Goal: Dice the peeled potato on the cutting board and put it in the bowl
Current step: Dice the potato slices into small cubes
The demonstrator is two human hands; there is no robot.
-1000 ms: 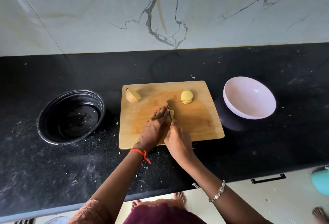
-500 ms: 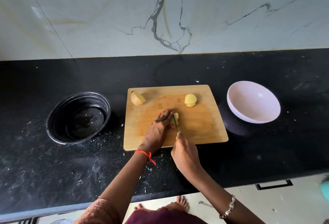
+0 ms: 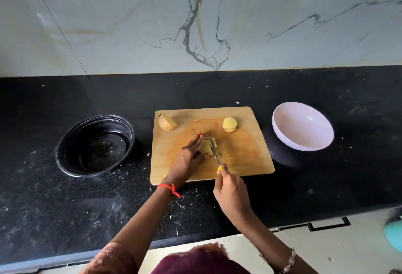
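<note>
A wooden cutting board (image 3: 243, 154) lies on the black counter. In its middle my left hand (image 3: 187, 160) holds down a stack of pale potato slices (image 3: 205, 147), fingers curled over it. My right hand (image 3: 231, 191) grips the yellow handle of a small knife (image 3: 214, 150), whose blade stands in the stack's right side. A potato chunk (image 3: 167, 122) sits at the board's far left corner. A sliced potato piece (image 3: 230, 124) rests at the far right of the board. To the right of the board stands a tilted white bowl (image 3: 302, 126), with nothing in it.
A black round container (image 3: 95, 145) stands left of the board. White specks and scraps litter the counter (image 3: 43, 197) in front of it. A marble wall rises behind. The counter's front edge runs just below my forearms.
The view has shifted and the board sits lower in frame. The knife blade has moved slightly along the potato stack; my left hand stays on it.
</note>
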